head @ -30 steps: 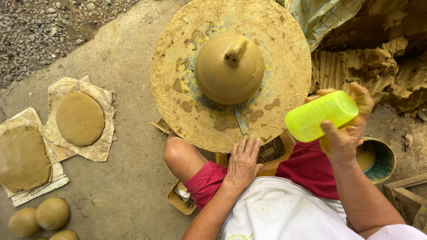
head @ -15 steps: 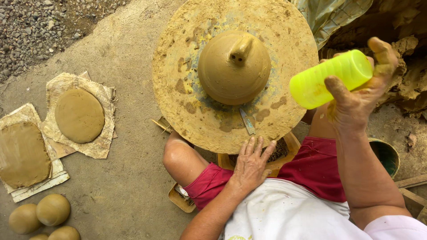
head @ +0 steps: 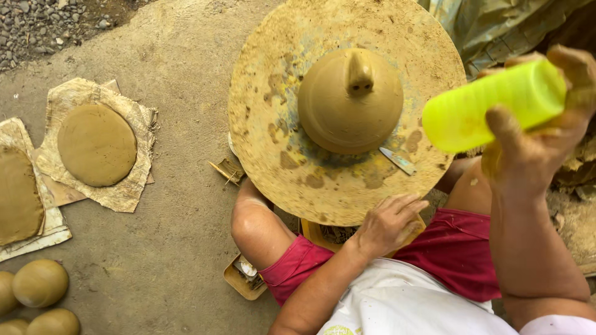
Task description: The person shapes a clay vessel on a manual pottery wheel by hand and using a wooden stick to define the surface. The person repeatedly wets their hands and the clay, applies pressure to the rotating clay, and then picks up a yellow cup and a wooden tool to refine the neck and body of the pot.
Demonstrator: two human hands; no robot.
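Note:
A domed clay piece (head: 347,102) with a small spout on top sits in the middle of a round, clay-smeared wheel (head: 273,130). My right hand (head: 534,142) is shut on a bright yellow-green ribbed cup (head: 490,105), held on its side above the wheel's right edge. My left hand (head: 388,223) rests with spread fingers at the wheel's near rim, above my knee in red shorts. A small flat blade (head: 399,161) lies on the wheel beside the clay piece.
Two flat clay slabs (head: 96,144) lie on paper sheets on the ground at left. Several clay balls (head: 38,283) sit at the lower left. A small tray (head: 244,277) lies under my left leg. Gravel (head: 43,25) borders the top left. Dried husks and a green sheet (head: 496,25) fill the right.
My right hand has lifted the yellow-green cup up and to the right, away from the bowl beside my leg. My left hand stays at the wheel's near rim.

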